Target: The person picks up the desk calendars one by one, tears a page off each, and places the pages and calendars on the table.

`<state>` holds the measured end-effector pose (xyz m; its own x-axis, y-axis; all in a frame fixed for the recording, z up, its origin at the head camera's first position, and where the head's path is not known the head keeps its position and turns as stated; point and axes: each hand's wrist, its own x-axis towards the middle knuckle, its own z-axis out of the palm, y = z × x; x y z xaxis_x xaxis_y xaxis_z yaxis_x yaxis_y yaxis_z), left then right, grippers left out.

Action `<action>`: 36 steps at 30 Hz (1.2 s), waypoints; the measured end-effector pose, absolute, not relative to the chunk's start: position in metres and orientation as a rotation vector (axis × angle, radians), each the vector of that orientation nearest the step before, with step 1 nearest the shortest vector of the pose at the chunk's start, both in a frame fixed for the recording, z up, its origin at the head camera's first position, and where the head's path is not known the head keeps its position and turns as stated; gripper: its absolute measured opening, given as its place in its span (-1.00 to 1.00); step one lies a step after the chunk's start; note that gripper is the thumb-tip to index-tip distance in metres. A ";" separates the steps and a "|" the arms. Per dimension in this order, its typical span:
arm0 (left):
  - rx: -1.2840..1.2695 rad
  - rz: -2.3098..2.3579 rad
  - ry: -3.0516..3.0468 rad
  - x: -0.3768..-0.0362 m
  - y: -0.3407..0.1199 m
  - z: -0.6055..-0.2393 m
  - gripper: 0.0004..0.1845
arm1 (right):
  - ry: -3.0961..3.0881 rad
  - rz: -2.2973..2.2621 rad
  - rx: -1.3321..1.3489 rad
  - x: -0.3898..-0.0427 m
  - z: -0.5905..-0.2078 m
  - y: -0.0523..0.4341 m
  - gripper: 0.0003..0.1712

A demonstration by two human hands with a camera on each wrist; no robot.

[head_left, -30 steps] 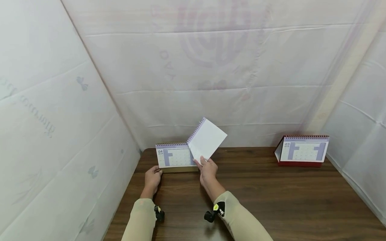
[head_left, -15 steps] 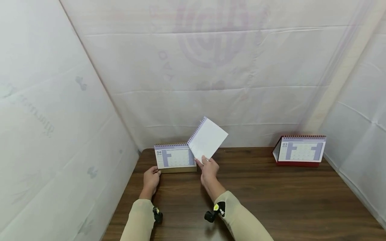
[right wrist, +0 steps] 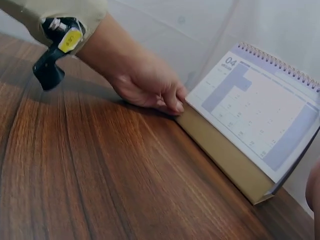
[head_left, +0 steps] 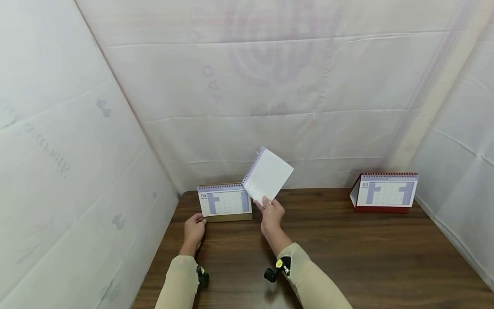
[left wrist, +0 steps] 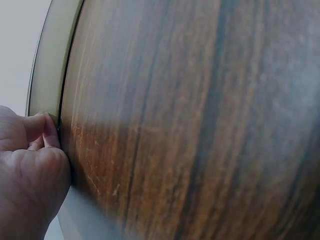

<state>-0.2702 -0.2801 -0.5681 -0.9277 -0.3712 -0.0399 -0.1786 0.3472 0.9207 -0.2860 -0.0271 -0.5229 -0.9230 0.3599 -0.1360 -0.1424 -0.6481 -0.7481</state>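
A desk calendar (head_left: pixel 225 202) showing month 04 stands at the back left of the table on a tan base (right wrist: pixel 225 155). At the base's lower left corner, my left hand (head_left: pixel 194 229) pinches its edge with thumb and fingers; the left wrist view shows this hand (left wrist: pixel 35 165) close up. My right hand (head_left: pixel 272 214) holds a calendar page (head_left: pixel 269 175) by its lower corner. That page is white with a notched purple edge and is tilted beside the calendar's right end. Whether it touches the calendar I cannot tell. Only a sliver of the right hand (right wrist: pixel 314 190) enters the right wrist view.
A second desk calendar (head_left: pixel 387 192), showing 03 on a red base, stands at the back right. The dark wooden table (head_left: pixel 347 257) has white fabric walls (head_left: pixel 328 141) behind it and on both sides.
My right hand has moved slightly up and to the right, carrying the calendar page with it. The left hand keeps its place at the base's corner.
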 end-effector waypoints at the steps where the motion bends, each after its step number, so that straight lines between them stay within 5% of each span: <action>1: 0.503 -1.618 -2.432 -0.271 -0.279 -0.568 -0.64 | -1.143 2.586 -0.391 -0.286 -0.523 -0.026 -0.69; 36: 0.505 -1.612 -2.429 -0.271 -0.278 -0.563 -0.66 | -1.141 2.417 -0.433 -0.295 -0.508 -0.007 -0.77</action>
<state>-0.2708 -0.2779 -0.5634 -0.9255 -0.3770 -0.0352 -0.1789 0.3533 0.9183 -0.2954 -0.0073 -0.5078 -0.8588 0.5035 -0.0949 -0.2467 -0.5687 -0.7847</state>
